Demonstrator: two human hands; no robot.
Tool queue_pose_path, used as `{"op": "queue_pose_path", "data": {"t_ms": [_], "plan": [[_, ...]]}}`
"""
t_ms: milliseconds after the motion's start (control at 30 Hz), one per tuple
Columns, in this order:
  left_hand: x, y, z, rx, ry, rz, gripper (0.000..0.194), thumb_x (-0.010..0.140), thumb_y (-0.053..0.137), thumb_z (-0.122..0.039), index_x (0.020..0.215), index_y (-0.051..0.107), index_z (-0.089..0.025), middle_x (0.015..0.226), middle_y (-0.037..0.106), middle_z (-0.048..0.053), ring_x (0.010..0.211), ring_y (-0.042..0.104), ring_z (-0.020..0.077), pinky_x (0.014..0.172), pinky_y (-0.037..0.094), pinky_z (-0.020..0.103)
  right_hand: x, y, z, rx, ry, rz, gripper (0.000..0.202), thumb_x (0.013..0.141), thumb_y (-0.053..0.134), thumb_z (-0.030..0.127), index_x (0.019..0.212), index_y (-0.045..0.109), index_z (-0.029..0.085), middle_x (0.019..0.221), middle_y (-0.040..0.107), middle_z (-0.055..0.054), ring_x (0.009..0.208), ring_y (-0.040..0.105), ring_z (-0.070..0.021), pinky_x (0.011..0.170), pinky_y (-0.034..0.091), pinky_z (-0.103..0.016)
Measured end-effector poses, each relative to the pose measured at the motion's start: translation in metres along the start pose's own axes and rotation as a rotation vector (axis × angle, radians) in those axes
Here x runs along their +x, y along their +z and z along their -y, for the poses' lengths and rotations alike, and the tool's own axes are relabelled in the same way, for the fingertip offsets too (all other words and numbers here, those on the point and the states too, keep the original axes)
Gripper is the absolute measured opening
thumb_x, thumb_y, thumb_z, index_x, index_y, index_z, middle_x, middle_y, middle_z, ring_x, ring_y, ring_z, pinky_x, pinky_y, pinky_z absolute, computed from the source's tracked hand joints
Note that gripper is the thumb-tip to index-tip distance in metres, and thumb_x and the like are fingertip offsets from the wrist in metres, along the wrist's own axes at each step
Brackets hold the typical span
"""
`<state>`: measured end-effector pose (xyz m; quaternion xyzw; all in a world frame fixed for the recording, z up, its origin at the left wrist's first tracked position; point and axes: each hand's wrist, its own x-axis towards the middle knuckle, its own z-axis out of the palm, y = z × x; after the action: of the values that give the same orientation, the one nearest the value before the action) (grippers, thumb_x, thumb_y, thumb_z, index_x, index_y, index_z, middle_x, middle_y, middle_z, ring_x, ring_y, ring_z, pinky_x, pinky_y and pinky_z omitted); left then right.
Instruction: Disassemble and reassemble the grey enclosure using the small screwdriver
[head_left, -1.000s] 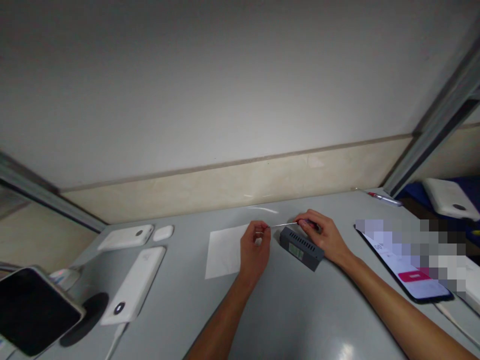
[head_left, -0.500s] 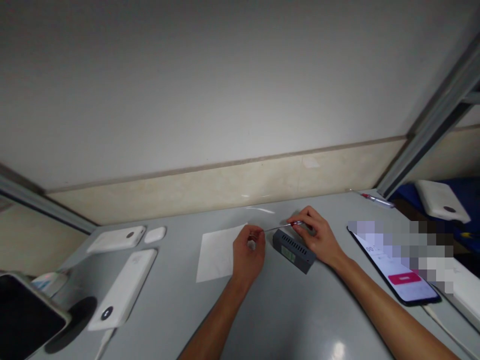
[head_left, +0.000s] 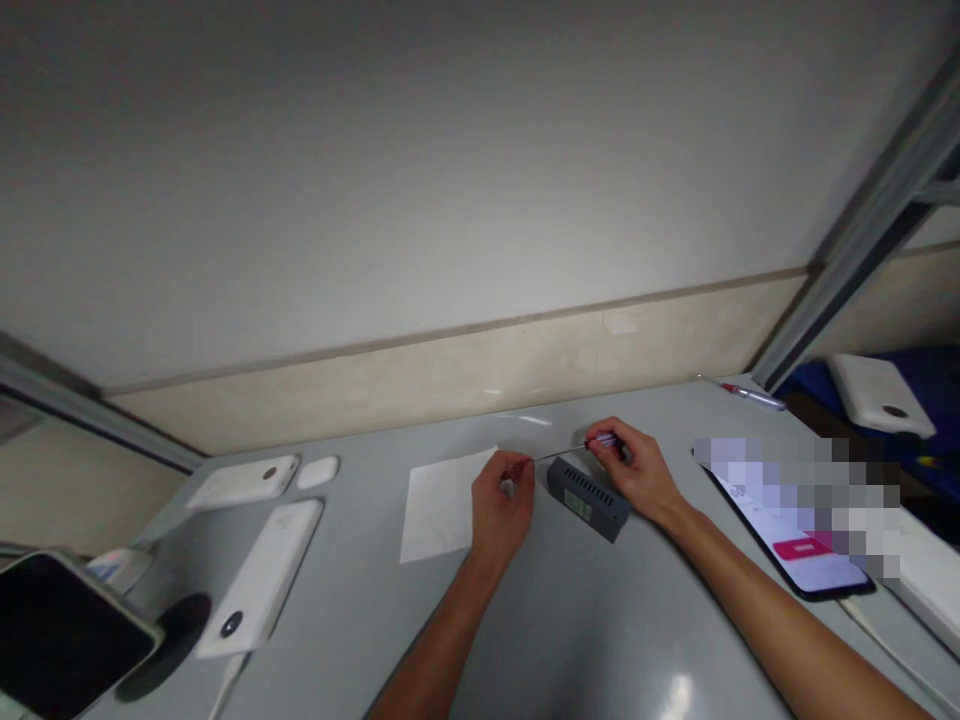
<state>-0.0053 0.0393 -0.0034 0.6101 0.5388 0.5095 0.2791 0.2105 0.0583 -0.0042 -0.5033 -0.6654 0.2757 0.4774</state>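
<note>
My right hand (head_left: pixel 628 470) pinches the handle of a thin screwdriver (head_left: pixel 559 453), whose metal shaft points left, nearly level. At the far end of the shaft, the fingertips of my left hand (head_left: pixel 504 500) are closed round the tip; whether a small part sits between them is hidden. Just below the shaft lies a dark grey rectangular device (head_left: pixel 587 502) with a row of slots on top and a small greenish display on its side. A white sheet of paper (head_left: pixel 439 510) lies flat beside and partly behind my left hand.
On the left are two white power banks (head_left: pixel 262 580), a small white case (head_left: pixel 318 472) and a dark-screened device on a stand (head_left: pixel 67 635). To the right lie a lit phone (head_left: pixel 787 530) with a cable and another screwdriver (head_left: pixel 754 395). A wall (head_left: pixel 480 370) closes off the back.
My right fingers have shifted on the screwdriver, and more of its handle now shows. The view has moved slightly; my left hand stays at the tip.
</note>
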Motion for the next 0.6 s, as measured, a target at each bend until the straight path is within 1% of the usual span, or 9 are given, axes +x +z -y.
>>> {"op": "queue_pose_path", "data": {"t_ms": [133,200,267,400,500,600], "plan": [[-0.0003,0.0014,-0.0005,-0.007,0.02,0.001,0.014,0.089,0.062,-0.03,0.085,0.071,-0.02,0.076,0.07,0.002,0.073,0.066,0.0178,0.073,0.052,0.029,0.0009,-0.0031,0.0001,0.02,-0.04,0.014,0.02,0.098,0.056,0.039,0.096,0.067,0.022,0.082,0.068,-0.003,0.071,0.056,-0.0193,0.065,0.041,-0.031],[-0.0005,0.0018,-0.0016,0.001,0.036,0.003,0.015,0.09,0.062,-0.03,0.085,0.071,-0.02,0.076,0.07,0.002,0.073,0.066,0.0176,0.073,0.052,0.029,0.0012,-0.0041,-0.0005,0.052,-0.05,0.012,0.022,0.099,0.054,0.042,0.101,0.064,0.022,0.084,0.067,-0.002,0.072,0.056,-0.0192,0.066,0.042,-0.031],[-0.0006,0.0019,-0.0028,0.016,0.058,0.002,0.015,0.09,0.062,-0.03,0.085,0.071,-0.02,0.076,0.07,0.002,0.074,0.066,0.0175,0.074,0.052,0.029,0.001,-0.0043,-0.0015,0.085,-0.041,-0.005,0.023,0.099,0.053,0.045,0.102,0.06,0.023,0.083,0.065,-0.001,0.071,0.055,-0.0192,0.066,0.042,-0.031],[-0.0013,0.002,-0.0038,0.031,0.093,-0.007,0.014,0.09,0.062,-0.029,0.084,0.071,-0.02,0.077,0.07,0.001,0.074,0.065,0.0173,0.074,0.052,0.029,0.0005,-0.0027,-0.004,0.093,-0.005,-0.052,0.023,0.097,0.057,0.047,0.095,0.056,0.024,0.076,0.062,0.001,0.067,0.053,-0.0185,0.062,0.041,-0.03],[-0.0019,0.0022,-0.0043,0.038,0.121,-0.007,0.014,0.091,0.061,-0.028,0.085,0.071,-0.02,0.077,0.069,0.001,0.074,0.065,0.0172,0.075,0.053,0.029,0.0017,-0.0011,-0.0049,0.091,0.007,-0.101,0.025,0.094,0.061,0.047,0.09,0.059,0.023,0.072,0.062,0.0,0.063,0.052,-0.0177,0.06,0.04,-0.029],[-0.002,0.0024,-0.0058,0.032,0.142,-0.029,0.015,0.092,0.06,-0.028,0.085,0.07,-0.02,0.078,0.07,0.001,0.074,0.066,0.0169,0.074,0.053,0.028,0.0037,0.0009,-0.0047,0.1,0.015,-0.117,0.027,0.092,0.063,0.048,0.086,0.064,0.022,0.069,0.063,-0.001,0.062,0.052,-0.0176,0.057,0.039,-0.029]]}}
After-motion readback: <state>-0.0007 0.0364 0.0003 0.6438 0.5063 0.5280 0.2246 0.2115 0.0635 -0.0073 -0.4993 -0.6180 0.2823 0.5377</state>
